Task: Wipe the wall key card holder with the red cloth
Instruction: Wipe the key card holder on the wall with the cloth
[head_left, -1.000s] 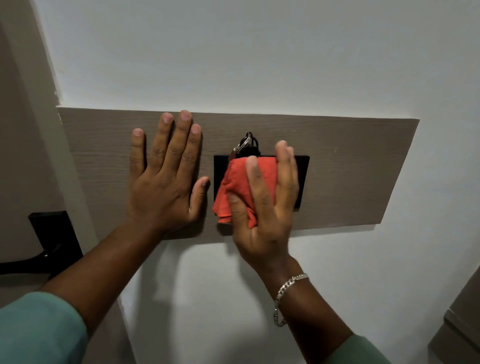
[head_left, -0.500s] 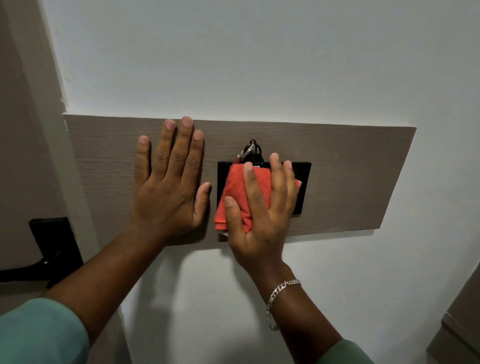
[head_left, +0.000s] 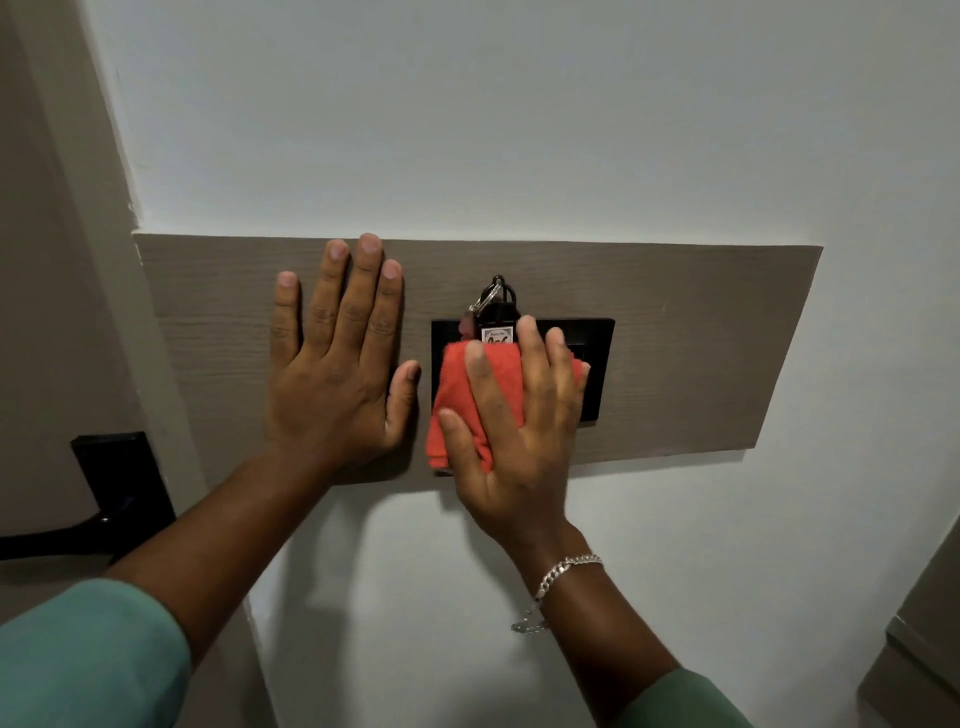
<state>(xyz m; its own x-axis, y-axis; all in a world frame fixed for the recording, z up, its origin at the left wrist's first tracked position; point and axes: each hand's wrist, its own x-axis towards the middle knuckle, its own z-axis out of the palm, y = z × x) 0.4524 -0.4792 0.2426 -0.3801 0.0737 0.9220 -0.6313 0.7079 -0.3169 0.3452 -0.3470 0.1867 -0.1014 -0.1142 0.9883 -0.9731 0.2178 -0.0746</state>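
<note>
Head view. The black key card holder (head_left: 597, 364) sits on the wooden panel (head_left: 701, 338) a little right of its middle, nearer the lower edge than the upper. A key tag (head_left: 497, 335) with a metal ring (head_left: 485, 301) stands in the holder's top edge.

Step in hand, as I judge it: wiping the holder's face. The red cloth (head_left: 457, 400) is folded into a pad and covers the holder's left and middle part; its lower corner hangs just past the panel's lower edge. The holder's right strip and upper right corner are bare.

To do it well: keep the pad flat and press evenly, carry strokes out to the bare right edge and both lower corners, then along the top edge around the tag. Go lightly near the tag, since a snag on the ring could pull it out. The loose lower fold should be tucked under the palm so it does not drag.

Pose. Right hand (head_left: 519, 431): open and flat, fingers spread and pointing up, palm pinning the cloth to the holder rather than clutching it; wrist below the panel's lower edge, with a bracelet (head_left: 563, 571). Left hand (head_left: 337, 374): open, empty, flat on the panel just left of the holder, thumb close to the holder's left edge, apparently bracing. Both forearms rise from below in green sleeves (head_left: 83, 654).
</note>
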